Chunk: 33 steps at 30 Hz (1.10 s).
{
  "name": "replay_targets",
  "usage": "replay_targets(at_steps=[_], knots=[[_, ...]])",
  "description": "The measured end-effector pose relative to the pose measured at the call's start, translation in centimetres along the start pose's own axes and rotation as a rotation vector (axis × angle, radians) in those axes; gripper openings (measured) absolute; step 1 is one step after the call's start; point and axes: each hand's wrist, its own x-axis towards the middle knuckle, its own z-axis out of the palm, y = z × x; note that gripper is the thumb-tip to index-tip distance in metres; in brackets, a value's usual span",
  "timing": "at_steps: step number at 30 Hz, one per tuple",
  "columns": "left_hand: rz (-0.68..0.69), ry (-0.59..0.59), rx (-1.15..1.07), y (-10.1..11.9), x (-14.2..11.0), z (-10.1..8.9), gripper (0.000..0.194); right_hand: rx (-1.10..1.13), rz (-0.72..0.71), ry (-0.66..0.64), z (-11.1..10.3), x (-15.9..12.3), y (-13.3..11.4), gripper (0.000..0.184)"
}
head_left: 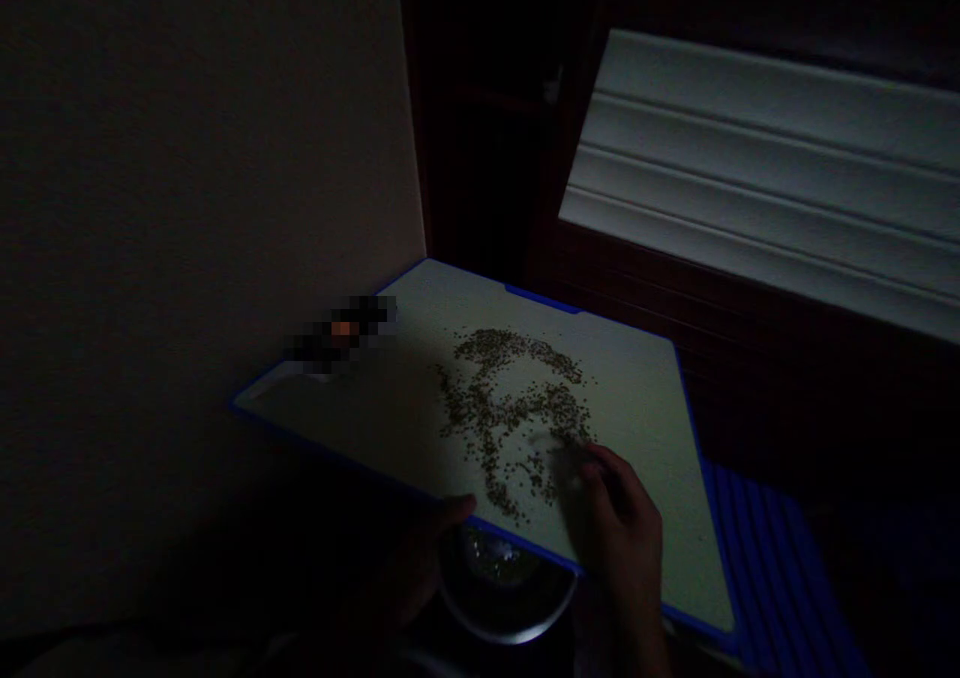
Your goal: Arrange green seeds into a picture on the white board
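A white board with a blue rim [630,388] lies in front of me, tilted in view. Small brown grains [525,408] are scattered in a loose patch over its middle; their kind is too small to tell. My right hand [626,518] is over the board's front right part, fingers curled in at the near edge of the grains. Whatever it pinches is too dark to make out. At the front rim, my left hand [431,548] has its thumb on top of the board and its palm below, gripping the edge. Its other fingers are hidden in shadow.
Below the front rim stands a round metal bowl [517,628], partly covered by the board. A pixelated patch [341,330] hides something on the board's left. The wall [225,158] borders the left side. Blue ribbed cloth [772,548] lies right; a pale slatted panel [765,148] is behind.
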Motion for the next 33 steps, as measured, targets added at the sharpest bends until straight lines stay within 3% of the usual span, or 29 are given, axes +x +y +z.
replay_targets(at_steps=[2,4,6,9,17,28,33], knots=[[-0.085,0.027,0.079,0.4,2.2,-0.5,0.017,-0.031,-0.073,-0.016,-0.1,-0.1,-0.2,0.035],[-0.131,-0.017,0.099,0.1,3.2,-0.4,0.021,-0.064,-0.117,0.006,-0.2,-0.3,-0.4,0.031],[-0.163,-0.117,0.079,-0.1,3.3,-0.2,0.029,-0.077,-0.106,0.007,-0.2,-0.6,-0.8,0.028],[-0.16,-0.177,0.078,-0.1,3.1,-0.3,0.033,-0.086,-0.092,-0.021,-0.4,-1.3,-1.3,0.023],[-0.198,-0.121,0.133,-0.5,3.4,-1.0,0.04,-0.206,-0.232,-0.426,-1.4,-2.2,-2.3,0.016],[-0.202,-0.121,0.096,0.2,2.2,-0.3,0.044,-0.232,-0.213,-0.372,-2.3,-1.8,-2.4,0.015],[-0.224,-0.14,0.123,0.3,2.0,-0.2,0.047,-0.224,-0.279,-0.404,-2.5,-1.6,-2.2,0.015]])
